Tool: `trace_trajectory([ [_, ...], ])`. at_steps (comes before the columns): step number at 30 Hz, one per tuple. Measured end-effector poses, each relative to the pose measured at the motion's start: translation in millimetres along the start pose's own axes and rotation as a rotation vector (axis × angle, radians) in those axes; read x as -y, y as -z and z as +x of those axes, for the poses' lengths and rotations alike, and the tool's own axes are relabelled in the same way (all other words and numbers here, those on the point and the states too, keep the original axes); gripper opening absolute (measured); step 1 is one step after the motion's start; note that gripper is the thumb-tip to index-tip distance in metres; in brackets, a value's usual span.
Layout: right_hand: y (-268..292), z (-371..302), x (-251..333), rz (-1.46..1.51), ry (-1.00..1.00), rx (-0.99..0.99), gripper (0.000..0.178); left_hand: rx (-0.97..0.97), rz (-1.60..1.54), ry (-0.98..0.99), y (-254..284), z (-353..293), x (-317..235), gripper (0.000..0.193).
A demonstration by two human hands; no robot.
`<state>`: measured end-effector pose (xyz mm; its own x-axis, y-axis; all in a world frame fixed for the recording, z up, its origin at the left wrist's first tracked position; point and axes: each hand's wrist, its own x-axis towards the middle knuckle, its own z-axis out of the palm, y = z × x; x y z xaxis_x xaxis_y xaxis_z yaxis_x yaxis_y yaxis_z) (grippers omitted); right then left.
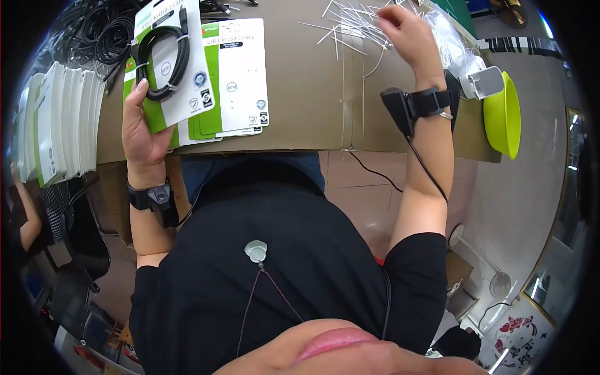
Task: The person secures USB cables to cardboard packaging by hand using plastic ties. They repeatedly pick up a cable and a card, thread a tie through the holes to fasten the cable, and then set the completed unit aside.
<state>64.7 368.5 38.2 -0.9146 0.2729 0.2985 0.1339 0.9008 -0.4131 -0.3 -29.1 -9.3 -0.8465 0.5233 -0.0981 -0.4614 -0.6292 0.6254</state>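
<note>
My left hand (145, 128) grips a white and green cable card (190, 69) by its lower left edge, thumb in front. A coiled black cable (181, 59) lies against the face of that card, with pale ties around the coil. Under and beside it, a few more flat cards (240, 75) lie on the table. Out at the far right, my right hand (406, 34) is over a loose heap of thin white twist ties (353, 25). Its fingers are bent and pinched together; whether a tie is between them is too small to see.
A tall stack of cards (59, 125) stands at the table's left edge, with a pile of coiled black cables (106, 34) behind it. Clear plastic bags (444, 37) and a lime-green bowl (503, 115) are on the right. Another person's arm (28, 215) shows at far left.
</note>
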Motion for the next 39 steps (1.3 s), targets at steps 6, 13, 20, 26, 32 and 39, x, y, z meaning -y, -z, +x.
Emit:
trace_trajectory([
  [6, -35, -4, 2, -0.347, 0.220, 0.051, 0.019, -0.004, 0.099, -0.086, -13, -1, 7, 0.039],
  [13, -71, 67, 22, -0.338, 0.223, -0.045, 0.015, 0.023, 0.116, -0.086, -21, -3, 11, 0.040],
  [20, -71, 86, 24, -0.494, 0.207, 0.164, 0.018, -0.008, 0.098, -0.103, -21, -6, 5, 0.041],
  [26, -51, 67, 41, 0.384, 0.049, 0.022, 0.028, -0.001, 0.024, -0.066, -20, 2, 5, 0.040],
  [32, -32, 27, 73, 0.653, 0.133, -0.010, 0.013, 0.121, -0.113, 0.036, -20, 10, 11, 0.044],
  [39, -27, -22, 119, 1.091, 0.056, 0.042, 0.014, 0.397, -0.424, 0.123, -18, 21, 17, 0.040],
])
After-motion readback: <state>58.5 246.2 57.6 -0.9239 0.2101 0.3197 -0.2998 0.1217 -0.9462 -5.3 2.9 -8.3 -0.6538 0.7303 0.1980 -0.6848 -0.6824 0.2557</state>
